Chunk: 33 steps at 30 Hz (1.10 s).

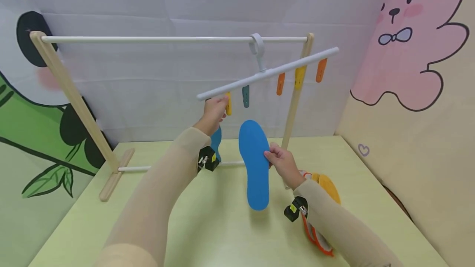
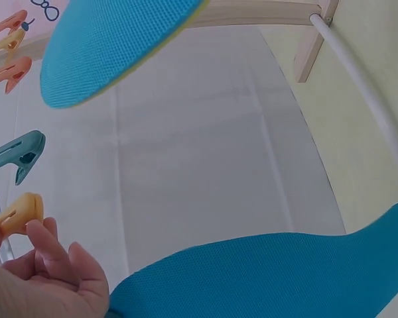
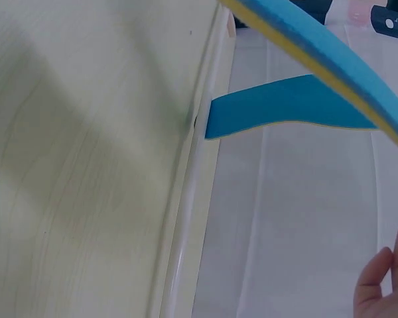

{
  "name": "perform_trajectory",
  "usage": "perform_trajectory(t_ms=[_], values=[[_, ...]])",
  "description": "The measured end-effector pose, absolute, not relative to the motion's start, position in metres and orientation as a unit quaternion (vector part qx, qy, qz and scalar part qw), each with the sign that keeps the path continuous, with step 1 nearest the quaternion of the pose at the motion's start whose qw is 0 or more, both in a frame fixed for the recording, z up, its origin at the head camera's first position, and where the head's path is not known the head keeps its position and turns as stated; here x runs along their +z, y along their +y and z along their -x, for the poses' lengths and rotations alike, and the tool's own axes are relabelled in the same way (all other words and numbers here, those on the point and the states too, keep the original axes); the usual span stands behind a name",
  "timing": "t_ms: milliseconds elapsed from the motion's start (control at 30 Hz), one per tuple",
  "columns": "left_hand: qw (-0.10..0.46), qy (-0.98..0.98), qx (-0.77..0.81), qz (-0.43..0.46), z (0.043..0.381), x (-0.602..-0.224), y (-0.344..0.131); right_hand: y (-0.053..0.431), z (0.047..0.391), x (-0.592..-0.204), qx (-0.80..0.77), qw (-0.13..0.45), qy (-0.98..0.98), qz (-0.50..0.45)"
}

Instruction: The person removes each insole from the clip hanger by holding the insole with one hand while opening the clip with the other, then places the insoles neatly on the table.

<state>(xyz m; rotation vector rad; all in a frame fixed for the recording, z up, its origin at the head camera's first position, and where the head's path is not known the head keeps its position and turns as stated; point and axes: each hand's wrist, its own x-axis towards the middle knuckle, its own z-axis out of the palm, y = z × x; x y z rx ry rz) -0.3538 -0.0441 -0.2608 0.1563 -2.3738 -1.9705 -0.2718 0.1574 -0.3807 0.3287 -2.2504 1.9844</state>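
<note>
A white hanger bar (image 1: 274, 71) hangs tilted by its hook from the rack, left end lower. Near that end my left hand (image 1: 213, 114) pinches a yellow clip (image 2: 21, 213) between thumb and fingers. Just below and behind the left wrist, a blue insole (image 1: 216, 141) hangs lengthwise; its upper attachment is hidden. My right hand (image 1: 283, 164) grips a second blue insole (image 1: 255, 168) by its right edge, holding it upright above the table with the wide end up. A teal clip (image 1: 245, 96) hangs right of the yellow one, then orange clips (image 1: 280, 84) and another yellow clip (image 1: 299, 78).
The drying rack has wooden side posts (image 1: 76, 102), a white top rail (image 1: 156, 39) and a low white rail (image 1: 135, 169). On the table (image 1: 208, 226), orange-edged grey items (image 1: 315, 236) and a yellow-orange piece (image 1: 328, 186) lie partly behind my right forearm.
</note>
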Motion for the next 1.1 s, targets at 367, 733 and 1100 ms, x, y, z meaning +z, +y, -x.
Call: perform_trajectory(t_ms=[367,733,1100], values=[[0.013,-0.759,-0.649,-0.044,0.348,-0.260,-0.046,0.167,0.269,-0.379,0.661,0.042,-0.744,-0.089],[0.017,-0.758,-0.650,-0.047,0.347,-0.259,-0.050,0.176,0.263,-0.377,0.634,0.042,-0.767,-0.087],[0.012,-0.750,-0.659,-0.044,0.343,-0.261,-0.048,0.185,0.261,-0.381,0.646,0.034,-0.758,-0.081]])
